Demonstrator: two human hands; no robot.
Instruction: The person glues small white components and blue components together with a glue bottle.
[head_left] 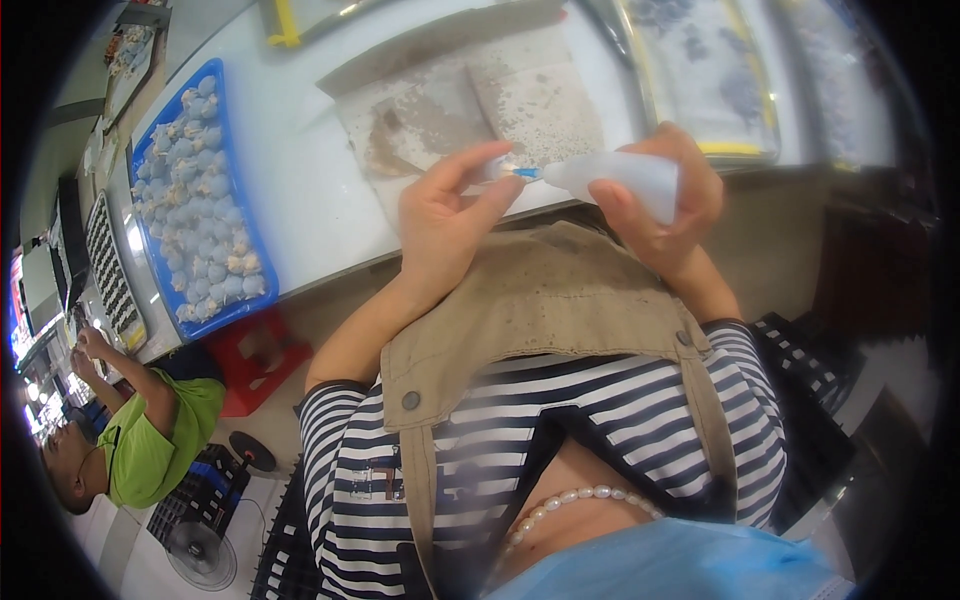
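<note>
My right hand is wrapped round a white translucent squeeze bottle, tilted on its side with its narrow end toward the left. At that end a thin blue tip reaches my left hand. Thumb and forefinger of the left hand pinch a small pale piece, mostly hidden by the fingers; its kind is not clear. Both hands are above the near edge of the white table, over a stained sheet of brown cardboard.
A blue tray of several small pale-blue and cream pieces lies to the left. Yellow-edged trays stand at the right. A red stool is below the table's left side. Further left sits a co-worker in a green shirt, near a fan.
</note>
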